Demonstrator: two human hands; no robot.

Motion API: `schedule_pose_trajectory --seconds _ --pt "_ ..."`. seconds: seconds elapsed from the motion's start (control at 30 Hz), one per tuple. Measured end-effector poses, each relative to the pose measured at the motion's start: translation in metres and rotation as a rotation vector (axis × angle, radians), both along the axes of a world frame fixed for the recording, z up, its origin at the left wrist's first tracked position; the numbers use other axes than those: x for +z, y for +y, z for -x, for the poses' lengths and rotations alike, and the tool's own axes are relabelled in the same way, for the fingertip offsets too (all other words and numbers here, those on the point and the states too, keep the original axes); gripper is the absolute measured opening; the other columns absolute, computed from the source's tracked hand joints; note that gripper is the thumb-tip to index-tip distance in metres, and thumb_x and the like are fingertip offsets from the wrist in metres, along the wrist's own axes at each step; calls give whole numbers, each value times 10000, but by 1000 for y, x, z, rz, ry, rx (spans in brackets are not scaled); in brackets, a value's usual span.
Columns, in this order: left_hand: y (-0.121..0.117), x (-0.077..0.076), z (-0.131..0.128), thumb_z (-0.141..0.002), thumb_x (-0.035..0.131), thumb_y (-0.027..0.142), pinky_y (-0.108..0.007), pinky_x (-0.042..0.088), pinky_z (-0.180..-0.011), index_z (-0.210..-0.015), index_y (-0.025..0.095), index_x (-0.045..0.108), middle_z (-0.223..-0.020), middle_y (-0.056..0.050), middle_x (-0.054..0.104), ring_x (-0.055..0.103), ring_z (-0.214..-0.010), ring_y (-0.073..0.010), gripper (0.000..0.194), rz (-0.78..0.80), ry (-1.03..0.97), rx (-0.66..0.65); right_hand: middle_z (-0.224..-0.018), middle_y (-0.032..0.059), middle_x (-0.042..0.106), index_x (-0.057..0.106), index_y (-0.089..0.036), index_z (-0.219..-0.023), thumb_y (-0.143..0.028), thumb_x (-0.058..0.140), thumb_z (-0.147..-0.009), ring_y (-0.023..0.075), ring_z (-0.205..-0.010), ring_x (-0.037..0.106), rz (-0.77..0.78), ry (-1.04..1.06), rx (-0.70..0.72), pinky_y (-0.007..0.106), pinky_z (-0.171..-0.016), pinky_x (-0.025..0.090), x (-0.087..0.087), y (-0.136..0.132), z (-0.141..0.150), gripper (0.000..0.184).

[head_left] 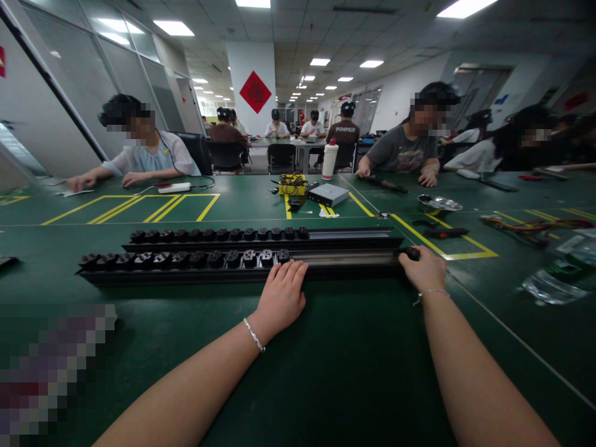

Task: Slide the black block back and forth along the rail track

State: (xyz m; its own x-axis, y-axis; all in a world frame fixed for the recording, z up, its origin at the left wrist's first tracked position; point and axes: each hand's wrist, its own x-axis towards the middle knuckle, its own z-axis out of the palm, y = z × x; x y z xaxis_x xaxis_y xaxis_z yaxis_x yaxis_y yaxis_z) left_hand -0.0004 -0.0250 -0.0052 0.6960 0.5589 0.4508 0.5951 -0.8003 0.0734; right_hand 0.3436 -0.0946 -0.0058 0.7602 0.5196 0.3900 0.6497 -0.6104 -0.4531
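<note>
Two long black power strip housings lie side by side across the green table. Black socket modules fill the left part of the near power strip [186, 276], and a bare channel runs along its right part. My left hand [283, 299] has its fingers hooked over the front edge, touching the strip beside the rightmost socket module [283, 256]. At the strip's right end, my right hand [426, 273] pinches a small black piece [410, 252], mostly hidden by the fingers. Just behind lies the far power strip [261, 244], also with sockets at left and bare channel at right.
Beyond the strips are a grey box [328, 194], a yellow block with black cable [292, 184] and a white bottle [330, 160]. A metal bowl [440, 203], wire bundle [526, 225] and plastic bottle [561, 273] are at right. Co-workers sit across the table.
</note>
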Motion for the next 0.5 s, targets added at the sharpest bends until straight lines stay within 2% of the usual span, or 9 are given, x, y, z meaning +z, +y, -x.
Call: schedule_pose_trajectory --seconds 0.37,0.5 --pt "1 -2 -1 -790 499 201 -423 283 -1104 -1343 197 404 -1364 -68 504 415 -1277 -226 562 -3 -3 0 -967 93 651 642 -191 -993 -413 503 -689 277 -953 560 -49 11 4 421 -927 405 -3 0 -4 401" --pt "1 -2 0 -792 498 202 -425 279 -1104 -1343 193 399 -1365 -69 503 412 -1278 -227 561 0 -3 -1 -1030 112 640 639 -191 -1045 -429 505 -693 291 -991 543 -28 40 -20 430 -916 407 -2 0 -4 445"
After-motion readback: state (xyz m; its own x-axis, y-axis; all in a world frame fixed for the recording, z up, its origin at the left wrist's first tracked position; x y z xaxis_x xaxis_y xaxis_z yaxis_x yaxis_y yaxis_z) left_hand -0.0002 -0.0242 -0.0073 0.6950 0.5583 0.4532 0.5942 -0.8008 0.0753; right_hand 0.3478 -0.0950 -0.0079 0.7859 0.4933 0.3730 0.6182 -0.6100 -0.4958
